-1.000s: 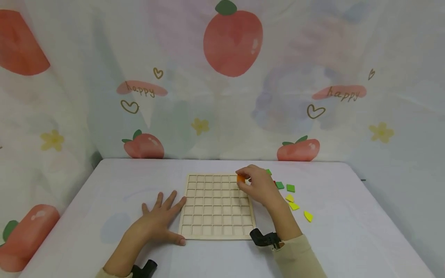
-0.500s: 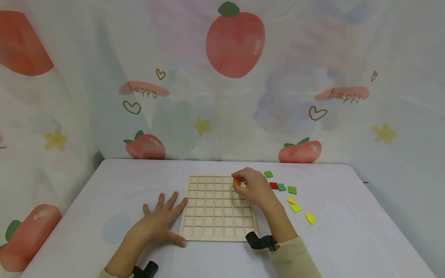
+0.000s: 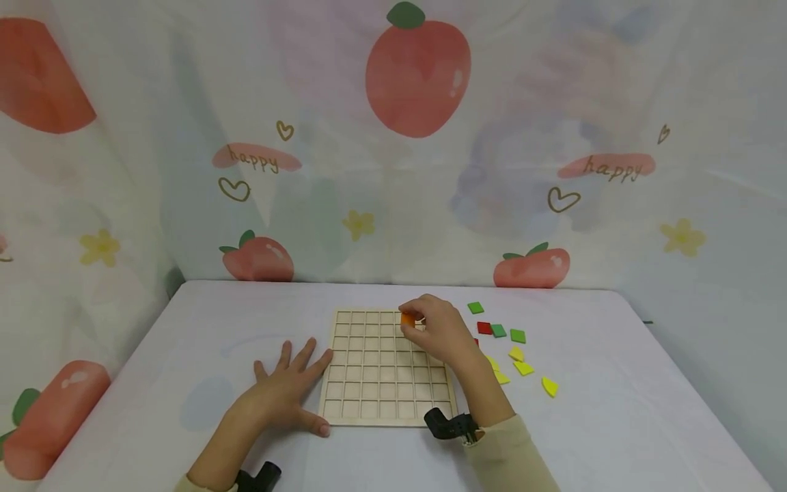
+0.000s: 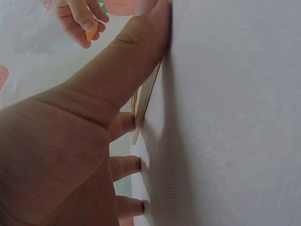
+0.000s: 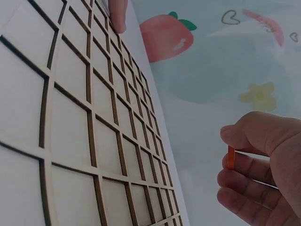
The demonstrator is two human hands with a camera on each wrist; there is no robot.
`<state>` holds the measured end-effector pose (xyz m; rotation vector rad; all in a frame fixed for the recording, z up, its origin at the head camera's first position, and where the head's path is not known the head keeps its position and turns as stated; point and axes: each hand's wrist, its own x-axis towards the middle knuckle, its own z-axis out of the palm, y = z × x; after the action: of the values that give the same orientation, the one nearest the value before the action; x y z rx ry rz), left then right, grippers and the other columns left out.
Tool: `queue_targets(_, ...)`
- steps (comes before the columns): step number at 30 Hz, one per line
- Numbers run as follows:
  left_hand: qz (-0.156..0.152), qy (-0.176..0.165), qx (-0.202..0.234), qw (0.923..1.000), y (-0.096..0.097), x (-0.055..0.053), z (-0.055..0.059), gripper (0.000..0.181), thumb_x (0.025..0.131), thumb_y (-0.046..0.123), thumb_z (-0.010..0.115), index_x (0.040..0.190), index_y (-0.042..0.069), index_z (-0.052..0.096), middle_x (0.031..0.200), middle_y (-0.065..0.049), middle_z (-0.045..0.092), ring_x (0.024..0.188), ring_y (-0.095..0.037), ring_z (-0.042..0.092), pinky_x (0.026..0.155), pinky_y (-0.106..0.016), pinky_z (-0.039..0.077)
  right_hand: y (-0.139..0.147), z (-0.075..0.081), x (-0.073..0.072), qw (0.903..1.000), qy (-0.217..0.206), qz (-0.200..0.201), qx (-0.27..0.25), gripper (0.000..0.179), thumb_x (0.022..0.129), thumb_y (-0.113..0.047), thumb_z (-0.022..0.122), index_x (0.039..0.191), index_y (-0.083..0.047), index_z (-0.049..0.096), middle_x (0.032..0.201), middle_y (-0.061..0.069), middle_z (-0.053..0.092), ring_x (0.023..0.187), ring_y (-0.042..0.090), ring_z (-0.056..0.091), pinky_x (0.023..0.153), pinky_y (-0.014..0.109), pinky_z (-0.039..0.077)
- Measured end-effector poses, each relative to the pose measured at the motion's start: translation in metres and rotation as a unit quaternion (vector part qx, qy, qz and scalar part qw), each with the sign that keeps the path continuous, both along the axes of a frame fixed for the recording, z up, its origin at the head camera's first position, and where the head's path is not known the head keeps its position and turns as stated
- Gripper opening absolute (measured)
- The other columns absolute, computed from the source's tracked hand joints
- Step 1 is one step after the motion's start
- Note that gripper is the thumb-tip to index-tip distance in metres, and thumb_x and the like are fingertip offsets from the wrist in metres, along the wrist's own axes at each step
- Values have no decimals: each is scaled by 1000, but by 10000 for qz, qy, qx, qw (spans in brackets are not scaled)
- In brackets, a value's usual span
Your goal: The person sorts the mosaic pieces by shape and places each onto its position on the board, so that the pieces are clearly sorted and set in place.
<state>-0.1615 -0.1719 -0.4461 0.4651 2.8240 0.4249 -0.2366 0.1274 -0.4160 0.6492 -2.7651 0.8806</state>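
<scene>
A pale wooden grid board (image 3: pixel 378 391) with square cells lies on the table. My right hand (image 3: pixel 439 332) pinches a thin orange tile (image 3: pixel 408 320) between thumb and fingers above the far right part of the board. In the right wrist view the orange tile (image 5: pixel 231 157) shows edge-on, apart from the grid. My left hand (image 3: pixel 281 389) lies spread on the table at the board's left side, its index fingertip and thumb at the frame's edge. The left wrist view shows the thumb (image 4: pixel 127 56) along the board's near side.
Right of the board lie loose tiles: a red tile (image 3: pixel 484 328), a green tile (image 3: pixel 518 336) and a yellow tile (image 3: pixel 549 387), among several more. Some are partly hidden by the right forearm. A patterned cloth wall (image 3: pixel 393 205) stands behind the table (image 3: pixel 246 307).
My right hand has moved left across the far part of the board with the orange tile still pinched. More red and yellow tiles now show beside its forearm. The left hand stays put.
</scene>
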Motion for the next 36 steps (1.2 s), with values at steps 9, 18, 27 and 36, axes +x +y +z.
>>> queue_targets(9, 78, -89, -60, 9999, 0, -1, -1, 127, 51, 70, 83, 158, 26, 30, 167, -15, 14, 148, -56, 1, 94, -90, 2, -11, 3, -1, 9998, -2, 195, -99, 29, 89, -17, 73, 117, -9, 73, 106, 0, 69, 95, 20, 66, 83, 33, 57)
queue_targets(18, 81, -103, -65, 9999, 0, -2, -1, 127, 51, 70, 83, 158, 26, 30, 167, -15, 13, 147, -56, 0, 94, -90, 2, -21, 4, 0, 9997, -43, 182, -150, 28, 89, -17, 73, 116, -10, 74, 105, -1, 69, 94, 17, 65, 84, 33, 56)
queue_targets(27, 97, -120, -123, 9998, 0, -2, -1, 128, 51, 70, 83, 158, 26, 30, 167, -15, 13, 148, -56, 1, 95, -89, 2, -30, 2, 1, 9995, -64, 245, -198, 26, 88, -18, 73, 114, -12, 74, 104, -1, 69, 95, 21, 67, 84, 33, 56)
queue_targets(36, 96, -87, -170, 9998, 0, -3, -1, 127, 51, 71, 83, 158, 27, 31, 167, -15, 15, 148, -56, 2, 94, -89, 4, -38, -2, 2, 9995, -112, 276, -140, 27, 88, -17, 73, 114, -11, 74, 104, -1, 69, 92, 18, 64, 81, 32, 55)
